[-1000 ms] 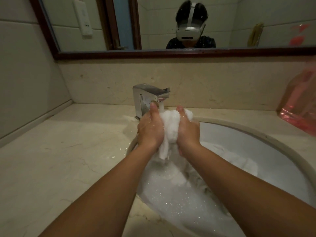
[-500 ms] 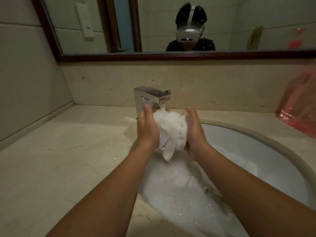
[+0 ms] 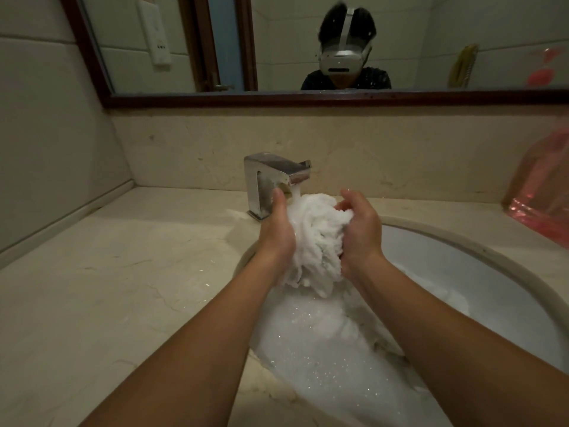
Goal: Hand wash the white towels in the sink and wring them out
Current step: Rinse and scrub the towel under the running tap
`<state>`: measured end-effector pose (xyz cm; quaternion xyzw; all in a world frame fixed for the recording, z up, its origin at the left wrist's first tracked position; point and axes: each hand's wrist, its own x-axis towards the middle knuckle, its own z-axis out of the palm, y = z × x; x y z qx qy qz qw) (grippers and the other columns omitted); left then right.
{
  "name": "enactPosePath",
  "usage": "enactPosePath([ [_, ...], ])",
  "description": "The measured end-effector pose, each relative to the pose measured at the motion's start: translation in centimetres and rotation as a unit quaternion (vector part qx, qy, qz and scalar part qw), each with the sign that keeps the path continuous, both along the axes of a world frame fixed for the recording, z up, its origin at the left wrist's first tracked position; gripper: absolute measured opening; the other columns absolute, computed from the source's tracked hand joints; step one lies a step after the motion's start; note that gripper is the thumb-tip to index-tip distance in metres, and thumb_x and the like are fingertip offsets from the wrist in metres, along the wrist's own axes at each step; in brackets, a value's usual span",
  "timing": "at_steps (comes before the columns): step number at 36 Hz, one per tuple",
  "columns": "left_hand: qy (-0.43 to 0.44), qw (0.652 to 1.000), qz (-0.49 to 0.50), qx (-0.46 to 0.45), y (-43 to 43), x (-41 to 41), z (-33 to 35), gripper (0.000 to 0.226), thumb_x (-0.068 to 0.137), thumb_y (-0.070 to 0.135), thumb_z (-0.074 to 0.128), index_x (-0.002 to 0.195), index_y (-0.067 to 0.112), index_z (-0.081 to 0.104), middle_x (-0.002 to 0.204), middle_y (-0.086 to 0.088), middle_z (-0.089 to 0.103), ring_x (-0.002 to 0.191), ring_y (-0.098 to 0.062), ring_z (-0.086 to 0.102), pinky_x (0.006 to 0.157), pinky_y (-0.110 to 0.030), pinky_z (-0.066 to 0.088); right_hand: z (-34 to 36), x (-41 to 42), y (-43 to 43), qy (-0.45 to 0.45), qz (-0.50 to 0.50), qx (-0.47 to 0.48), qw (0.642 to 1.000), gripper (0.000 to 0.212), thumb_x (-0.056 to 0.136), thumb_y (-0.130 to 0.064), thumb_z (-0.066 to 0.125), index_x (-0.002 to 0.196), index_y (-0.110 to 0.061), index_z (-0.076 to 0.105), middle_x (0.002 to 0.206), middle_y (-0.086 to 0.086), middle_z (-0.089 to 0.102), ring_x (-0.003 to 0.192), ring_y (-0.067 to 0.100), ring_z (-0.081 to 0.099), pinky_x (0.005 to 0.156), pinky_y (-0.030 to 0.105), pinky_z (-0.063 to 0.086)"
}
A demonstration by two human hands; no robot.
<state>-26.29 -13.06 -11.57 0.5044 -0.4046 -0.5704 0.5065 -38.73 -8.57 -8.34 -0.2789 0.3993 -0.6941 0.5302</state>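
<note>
A bunched, soapy white towel (image 3: 317, 238) hangs above the sink (image 3: 480, 251), just under the chrome faucet (image 3: 271, 177), whose stream of water falls onto it. My left hand (image 3: 277, 232) grips the towel's left side. My right hand (image 3: 360, 232) grips its right side, fingers curled over the top. More white towel (image 3: 363, 328) lies in the foamy water below my forearms, partly hidden by them.
The beige marble counter (image 3: 117, 288) spreads left of the sink. A pink plastic bag (image 3: 542, 195) sits at the far right. A mirror (image 3: 308, 41) above the backsplash shows a person wearing a headset.
The hands have moved apart and the towel has opened from a tight squeezed roll into a looser, wider bunch. It now sits slightly right, under the running water.
</note>
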Motion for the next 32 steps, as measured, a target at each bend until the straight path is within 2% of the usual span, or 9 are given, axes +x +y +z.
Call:
enactPosePath([
  [4,-0.031,0.995,0.074,-0.051,3.5,0.0,3.5,0.117,0.07,0.103,0.03,0.135,0.015,0.069,0.126,-0.008,0.074,0.118,-0.028,0.069,0.106,-0.048,0.054,0.0,0.3,0.4,-0.001,0.047,0.024,0.999,0.062,0.072,-0.046,0.079,0.118,-0.004,0.072,0.112,0.022,0.076,0.107,0.046,0.074,0.103,0.066,0.055],
  [8,-0.065,0.984,0.127,-0.106,4.3,0.2,4.1,0.075,0.106,0.07,0.024,0.085,0.01,0.065,0.07,-0.001,0.055,0.069,-0.02,0.055,0.066,-0.034,0.043,0.5,1.1,1.4,0.041,0.061,0.089,0.993,0.05,0.1,-0.054,0.056,0.11,-0.009,0.076,0.098,0.016,0.081,0.096,0.036,0.079,0.103,0.055,0.058],
  [12,-0.091,0.976,0.165,-0.111,4.2,0.8,4.1,0.082,0.11,0.063,0.02,0.108,-0.004,0.068,0.059,0.004,0.049,0.057,-0.015,0.048,0.054,-0.032,0.036,0.4,1.8,2.1,0.036,0.128,0.137,0.982,0.083,0.1,-0.078,0.036,0.128,-0.011,0.075,0.11,0.018,0.08,0.104,0.037,0.078,0.102,0.053,0.057],
  [15,-0.081,0.98,0.133,-0.123,3.7,0.8,3.6,0.089,0.102,0.076,0.019,0.127,0.008,0.07,0.107,-0.015,0.074,0.101,-0.029,0.071,0.086,-0.044,0.058,0.7,2.1,2.4,0.021,0.149,0.126,0.981,0.082,0.097,-0.083,0.038,0.139,-0.019,0.067,0.12,0.016,0.079,0.111,0.038,0.076,0.104,0.058,0.056],
  [17,-0.062,0.985,0.105,-0.119,3.7,0.5,3.5,0.103,0.087,0.09,0.021,0.145,0.015,0.061,0.14,-0.012,0.067,0.131,-0.03,0.062,0.112,-0.054,0.049,0.9,2.1,2.6,0.03,0.151,0.104,0.982,0.079,0.097,-0.081,0.043,0.129,-0.016,0.073,0.117,0.017,0.079,0.11,0.038,0.076,0.106,0.058,0.055],
  [21,0.016,0.994,0.02,-0.108,4.4,0.2,3.9,0.087,0.098,0.082,0.029,0.131,0.013,0.07,0.118,-0.014,0.078,0.111,-0.032,0.075,0.103,-0.052,0.058,0.4,1.6,2.1,0.027,0.14,0.084,0.986,0.079,0.089,-0.075,0.065,0.136,-0.011,0.069,0.12,0.02,0.078,0.11,0.039,0.077,0.108,0.056,0.055],
  [25,0.053,0.994,-0.042,-0.09,4.6,-0.4,3.7,0.111,0.076,0.097,0.039,0.124,0.003,0.074,0.116,-0.024,0.076,0.11,-0.04,0.075,0.106,-0.059,0.054,0.3,1.4,1.7,0.059,0.076,0.09,0.991,0.071,0.086,-0.065,0.077,0.134,-0.013,0.067,0.113,0.016,0.08,0.1,0.038,0.08,0.099,0.057,0.06],
  [29,0.064,0.994,-0.035,-0.082,5.0,-0.7,3.9,0.109,0.078,0.089,0.033,0.129,0.0,0.071,0.119,-0.025,0.075,0.112,-0.039,0.074,0.106,-0.055,0.055,0.1,1.8,1.2,0.129,0.025,0.085,0.988,0.076,0.073,-0.082,0.069,0.12,-0.022,0.068,0.116,0.004,0.078,0.104,0.029,0.077,0.099,0.053,0.06],
  [32,0.062,0.995,-0.017,-0.072,4.9,-0.6,3.9,0.102,0.09,0.089,0.028,0.127,0.005,0.073,0.116,-0.022,0.077,0.11,-0.038,0.075,0.102,-0.052,0.057,0.3,2.4,1.4,0.159,0.032,0.081,0.983,0.082,0.077,-0.086,0.062,0.132,-0.026,0.068,0.133,-0.001,0.073,0.121,0.025,0.071,0.108,0.053,0.055],
])
